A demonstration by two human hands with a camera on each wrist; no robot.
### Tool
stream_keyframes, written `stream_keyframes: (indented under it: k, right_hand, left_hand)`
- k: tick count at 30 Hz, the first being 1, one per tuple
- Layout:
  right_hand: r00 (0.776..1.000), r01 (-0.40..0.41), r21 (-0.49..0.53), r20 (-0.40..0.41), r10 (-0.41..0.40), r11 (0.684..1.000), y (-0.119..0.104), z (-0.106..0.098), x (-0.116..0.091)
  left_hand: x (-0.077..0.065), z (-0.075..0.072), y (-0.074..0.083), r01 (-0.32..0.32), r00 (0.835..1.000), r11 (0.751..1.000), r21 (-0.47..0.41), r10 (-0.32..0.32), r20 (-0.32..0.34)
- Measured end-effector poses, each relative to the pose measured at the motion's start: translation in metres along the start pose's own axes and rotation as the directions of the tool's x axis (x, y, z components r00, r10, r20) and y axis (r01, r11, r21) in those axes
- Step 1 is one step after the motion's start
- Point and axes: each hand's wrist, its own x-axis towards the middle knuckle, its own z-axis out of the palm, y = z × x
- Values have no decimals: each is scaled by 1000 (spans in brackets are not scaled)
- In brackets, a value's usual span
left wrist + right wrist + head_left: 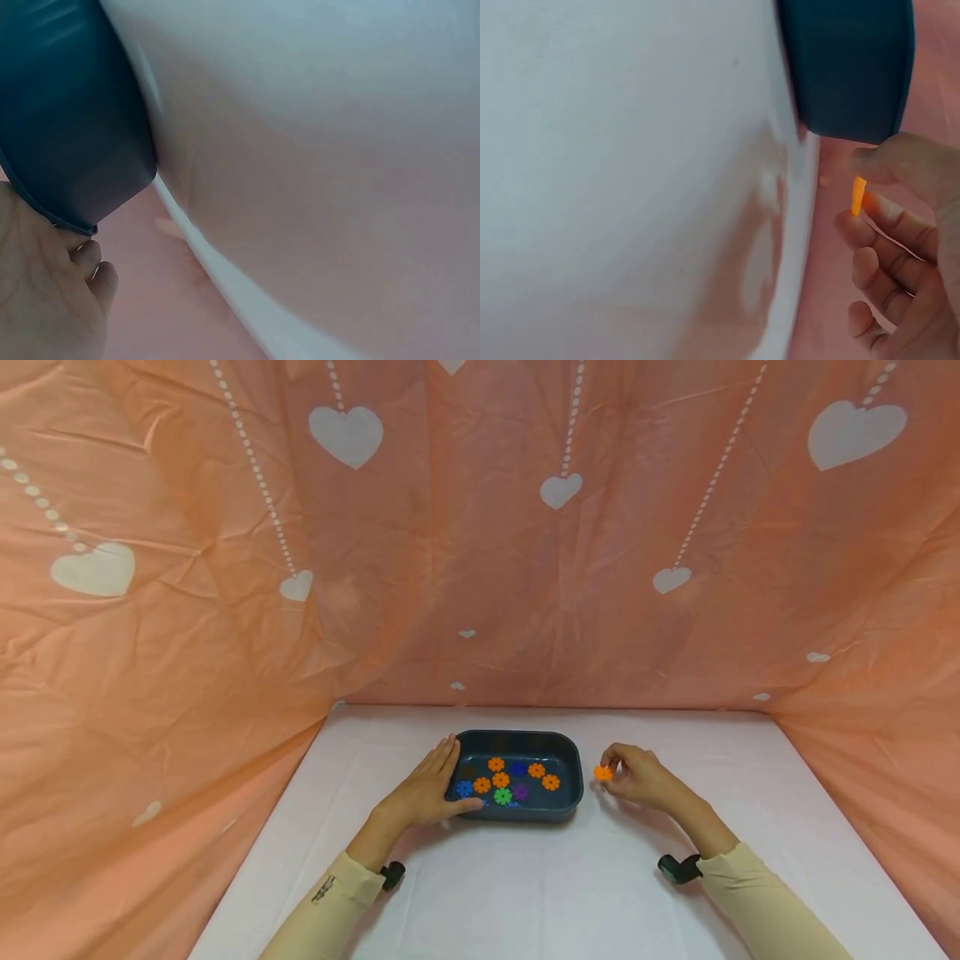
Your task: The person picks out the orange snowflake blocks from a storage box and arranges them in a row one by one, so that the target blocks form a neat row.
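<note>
A dark blue rectangular tray (pixel 555 810) holds several flower-shaped plastic discs, among them an orange disc (pixel 551 782), a green disc (pixel 502 796) and a purple disc (pixel 521 792). My left hand (pixel 426 793) rests on the tray's left side, fingers stretched along the rim and thumb over the near edge. In the left wrist view, its fingertips show beside the tray wall (pixel 82 150). Just right of the tray, my right hand (pixel 637 777) pinches another orange flower disc (pixel 603 773) between thumb and fingers. That disc appears edge-on in the right wrist view (pixel 859 196).
A white cloth (pixel 540 885) covers the table under the tray. Behind and at both sides hangs an orange curtain (pixel 495 552) with white hearts. Each wrist wears a small black camera, such as the right one (pixel 678 868).
</note>
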Motion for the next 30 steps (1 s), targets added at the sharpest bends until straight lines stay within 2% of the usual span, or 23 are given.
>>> stream_keyframes:
  k: [7, 19, 30]
  right_hand:
    - [999, -22, -10, 39, 23, 1000, 6, 5, 0]
    - [981, -146, -1, 126, 145, 989, 6, 12, 3]
    - [980, -140, -6, 140, 139, 990, 7, 15, 4]
  left_hand:
    - [0, 1, -1, -1, 1000, 1000, 9, 1, 6]
    - [0, 0, 0, -10, 1000, 1000, 12, 10, -3]
    - [0, 0, 0, -6, 1000, 1000, 22, 6, -6]
